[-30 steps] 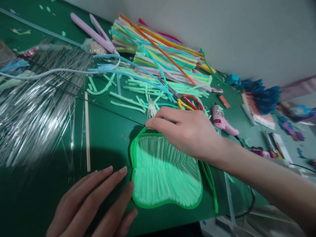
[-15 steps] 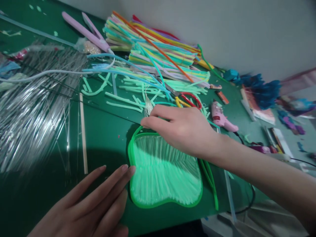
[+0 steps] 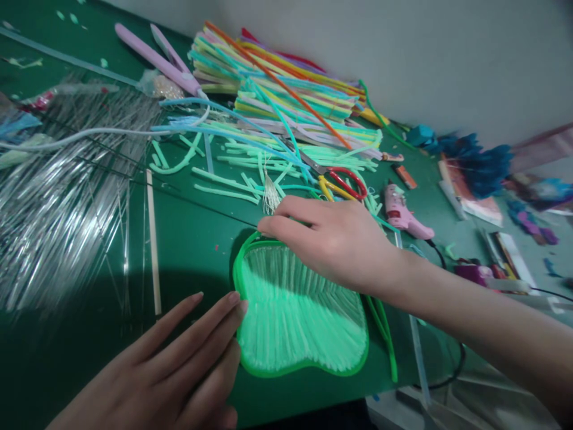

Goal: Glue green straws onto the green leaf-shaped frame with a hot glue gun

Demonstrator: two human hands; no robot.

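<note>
A light green, ribbed pipe-cleaner panel [image 3: 299, 328] with a darker green rim lies flat before me, its lower edge curving inward. A green pipe cleaner [image 3: 237, 269] runs along its left side up to the top. There my right hand [image 3: 335, 242] pinches that pipe cleaner between thumb and forefinger, the palm covering the panel's upper right. The exact grip is partly hidden. My left hand [image 3: 179, 370] has its fingers stretched out, the tips against the panel's left edge. Loose green stems [image 3: 385, 334] stick out at the panel's right.
Behind the hands lie scissors [image 3: 342, 182], a silvery tassel [image 3: 270, 196], cut mint stems [image 3: 224, 179] and bundled colourful pipe cleaners [image 3: 295, 95]. A pink glue gun [image 3: 405, 215] is at right. Left are silver strands [image 3: 89, 209], a wooden stick [image 3: 153, 245] and a pink straightener [image 3: 156, 57].
My left hand has shifted slightly right and up along the panel's left edge. My right hand stays almost in place, still pinching at the top.
</note>
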